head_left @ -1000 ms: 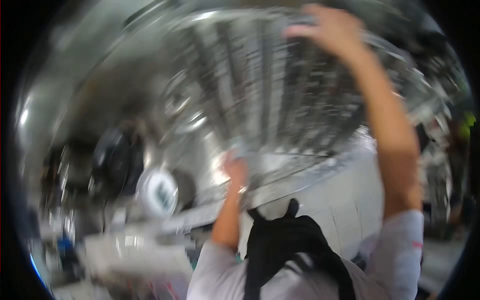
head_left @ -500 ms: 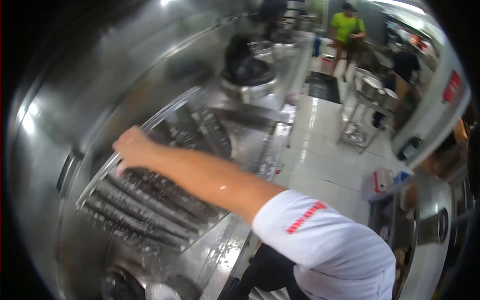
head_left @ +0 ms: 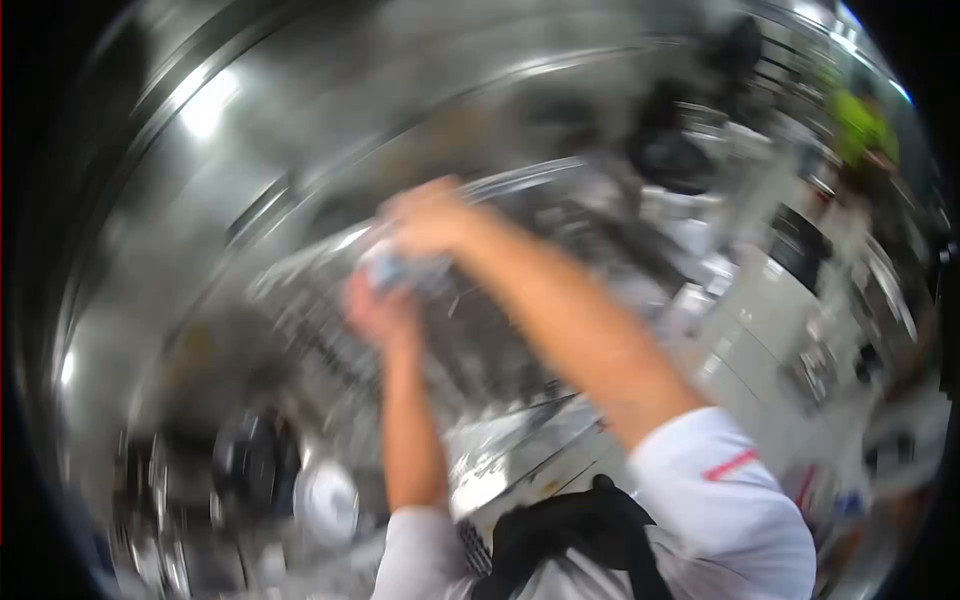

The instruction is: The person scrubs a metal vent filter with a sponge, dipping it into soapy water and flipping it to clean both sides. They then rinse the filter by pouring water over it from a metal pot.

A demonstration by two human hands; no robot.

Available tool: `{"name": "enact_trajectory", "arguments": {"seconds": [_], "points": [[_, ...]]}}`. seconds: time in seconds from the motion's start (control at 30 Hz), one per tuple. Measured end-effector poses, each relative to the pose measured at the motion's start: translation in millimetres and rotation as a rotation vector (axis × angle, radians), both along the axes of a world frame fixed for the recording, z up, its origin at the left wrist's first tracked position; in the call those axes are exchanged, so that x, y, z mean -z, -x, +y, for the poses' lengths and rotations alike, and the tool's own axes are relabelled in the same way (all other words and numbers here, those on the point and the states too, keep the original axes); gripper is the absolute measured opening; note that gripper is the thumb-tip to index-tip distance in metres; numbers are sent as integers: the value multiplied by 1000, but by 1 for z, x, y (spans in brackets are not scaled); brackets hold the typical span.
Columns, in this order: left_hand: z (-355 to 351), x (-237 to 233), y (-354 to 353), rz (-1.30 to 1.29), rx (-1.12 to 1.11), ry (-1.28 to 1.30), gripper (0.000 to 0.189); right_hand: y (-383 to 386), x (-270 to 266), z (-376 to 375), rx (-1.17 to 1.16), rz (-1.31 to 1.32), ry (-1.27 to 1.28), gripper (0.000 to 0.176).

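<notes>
A ridged metal baffle filter (head_left: 330, 310), wet and in a bright metal frame, leans in the steel sink area before me. My right hand (head_left: 428, 215) is curled over the upper rim of its frame. Just below and to the left, my left hand (head_left: 378, 305) is raised against the filter's face, its fingers smeared by motion. A small pale blue and white thing (head_left: 385, 270) shows between the two hands; blur hides what it is and which hand has it.
Dark cookware (head_left: 675, 150) stands on the steel counter beyond the filter. A round white thing (head_left: 327, 500) and a dark pan-like shape (head_left: 250, 455) lie at lower left. A person in a bright yellow-green shirt (head_left: 862, 125) stands far right, past the tiled floor (head_left: 745, 330).
The view has swung left and blurred. My left hand has come into view beside my right hand at the filter's rim, and a pale blue thing has appeared between them.
</notes>
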State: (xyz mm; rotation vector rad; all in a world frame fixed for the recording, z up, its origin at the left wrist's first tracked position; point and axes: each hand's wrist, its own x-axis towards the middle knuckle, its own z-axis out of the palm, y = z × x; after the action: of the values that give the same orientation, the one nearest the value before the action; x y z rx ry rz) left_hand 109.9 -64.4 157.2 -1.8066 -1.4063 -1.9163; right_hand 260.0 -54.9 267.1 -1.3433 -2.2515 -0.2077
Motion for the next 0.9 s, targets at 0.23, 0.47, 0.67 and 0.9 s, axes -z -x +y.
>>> {"name": "enact_trajectory", "arguments": {"seconds": [0.23, 0.47, 0.67, 0.9], "points": [[49, 11, 10, 255, -79, -430, 35, 16, 15, 4, 140, 64, -91, 64], [8, 19, 26, 206, 72, -156, 35, 20, 16, 8, 152, 77, -43, 61], [36, 21, 31, 304, -160, -280, 28, 27, 21, 9, 195, 94, -61, 59], [44, 19, 21, 277, -122, -264, 22, 29, 15, 1, 255, 123, 7, 61]]}}
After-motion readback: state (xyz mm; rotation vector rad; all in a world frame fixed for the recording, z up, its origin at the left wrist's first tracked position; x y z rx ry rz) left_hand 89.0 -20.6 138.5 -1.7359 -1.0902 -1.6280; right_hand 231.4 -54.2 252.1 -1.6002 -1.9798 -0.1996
